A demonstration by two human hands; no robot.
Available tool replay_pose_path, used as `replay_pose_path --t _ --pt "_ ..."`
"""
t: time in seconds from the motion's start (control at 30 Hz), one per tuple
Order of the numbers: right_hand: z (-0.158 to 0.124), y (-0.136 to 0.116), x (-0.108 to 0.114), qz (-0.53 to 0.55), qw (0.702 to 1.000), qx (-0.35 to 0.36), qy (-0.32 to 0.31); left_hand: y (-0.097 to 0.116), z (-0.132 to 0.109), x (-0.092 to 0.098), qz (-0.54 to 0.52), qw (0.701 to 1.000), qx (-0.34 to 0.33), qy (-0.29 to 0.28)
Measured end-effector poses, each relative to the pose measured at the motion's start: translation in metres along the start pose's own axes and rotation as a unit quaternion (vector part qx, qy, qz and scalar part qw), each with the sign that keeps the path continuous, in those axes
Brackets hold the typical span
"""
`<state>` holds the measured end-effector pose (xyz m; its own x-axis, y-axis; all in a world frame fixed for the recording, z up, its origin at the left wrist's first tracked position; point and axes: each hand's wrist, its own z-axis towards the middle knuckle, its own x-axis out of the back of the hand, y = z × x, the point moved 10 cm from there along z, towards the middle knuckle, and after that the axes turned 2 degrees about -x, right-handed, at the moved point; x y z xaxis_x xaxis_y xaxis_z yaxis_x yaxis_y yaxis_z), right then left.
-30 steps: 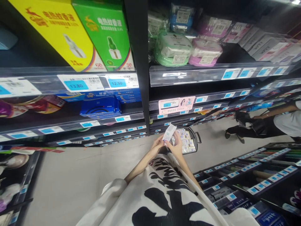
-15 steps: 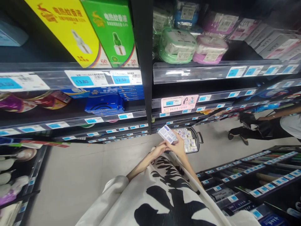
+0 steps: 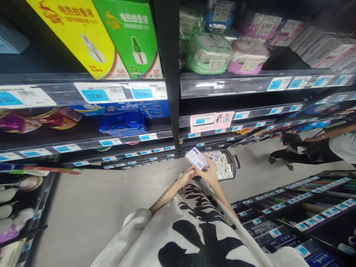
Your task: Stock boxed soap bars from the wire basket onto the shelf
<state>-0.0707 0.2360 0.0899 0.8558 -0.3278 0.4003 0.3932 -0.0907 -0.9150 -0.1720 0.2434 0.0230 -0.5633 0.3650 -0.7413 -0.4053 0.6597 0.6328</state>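
Observation:
A small white and blue box (image 3: 196, 158) is held low in front of me, over a shop aisle floor. My right hand (image 3: 210, 173) grips it from below with fingers wrapped round its near end. My left hand (image 3: 187, 177) is curled against the right hand at the box's lower edge. Just beyond the hands sits a dark shopping basket (image 3: 233, 163) on the floor, holding several similar small boxes.
Black shelving with blue price tags runs along the left and far side: a yellow carton (image 3: 80, 37), a green carton (image 3: 133, 37), blue boxes (image 3: 122, 122), round green and pink containers (image 3: 208, 53). Another person (image 3: 314, 148) crouches at right. A lower shelf (image 3: 300, 207) stands at right.
The box has turned from upright and edge-on to lying flatter with its printed face up. The hands shifted slightly; the view moved a little.

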Motion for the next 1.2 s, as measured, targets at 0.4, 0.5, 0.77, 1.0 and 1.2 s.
replay_pose_path --t 0.4,0.5,0.77,1.0,1.2 --pt "0.004 0.022 0.008 0.100 0.994 -0.026 0.033 0.001 0.002 0.008 0.108 0.994 -0.022 -0.022" --pt "0.005 0.027 0.013 0.134 0.989 -0.050 0.045 0.007 -0.001 -0.003 0.182 0.980 -0.034 -0.067" --pt "0.002 0.051 0.004 0.151 0.982 -0.109 0.030 0.018 -0.002 -0.006 0.257 0.964 -0.055 -0.044" --pt "0.004 0.055 -0.010 0.228 0.962 -0.151 0.021 0.049 -0.006 0.022 0.264 0.942 -0.150 0.141" --pt "0.001 0.048 -0.021 0.271 0.947 -0.170 0.008 0.076 -0.017 -0.007 0.373 0.884 -0.258 0.111"
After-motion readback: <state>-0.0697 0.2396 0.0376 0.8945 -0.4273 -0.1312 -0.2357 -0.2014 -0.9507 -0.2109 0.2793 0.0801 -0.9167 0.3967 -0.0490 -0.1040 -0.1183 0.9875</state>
